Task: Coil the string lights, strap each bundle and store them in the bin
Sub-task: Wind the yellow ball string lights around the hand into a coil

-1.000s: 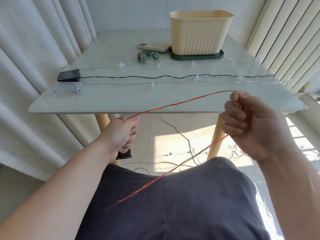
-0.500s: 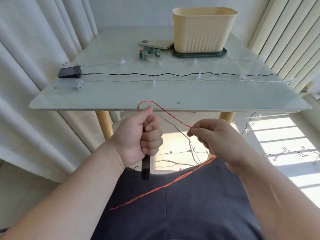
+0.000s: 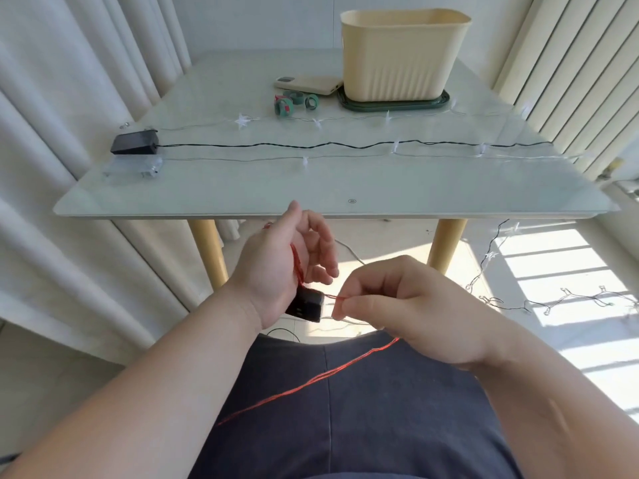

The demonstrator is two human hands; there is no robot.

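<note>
I am noting the left hand loosening from its fist, fingers half-spread, the red string light now looping across its palm above the battery box, the right hand pinching the strand alongside: coiling is just beginning, well short of the bin

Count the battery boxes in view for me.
3: a black box on the table, far left; a clear box in front of it; a second black box under the left hand. Others may be hidden.
</note>
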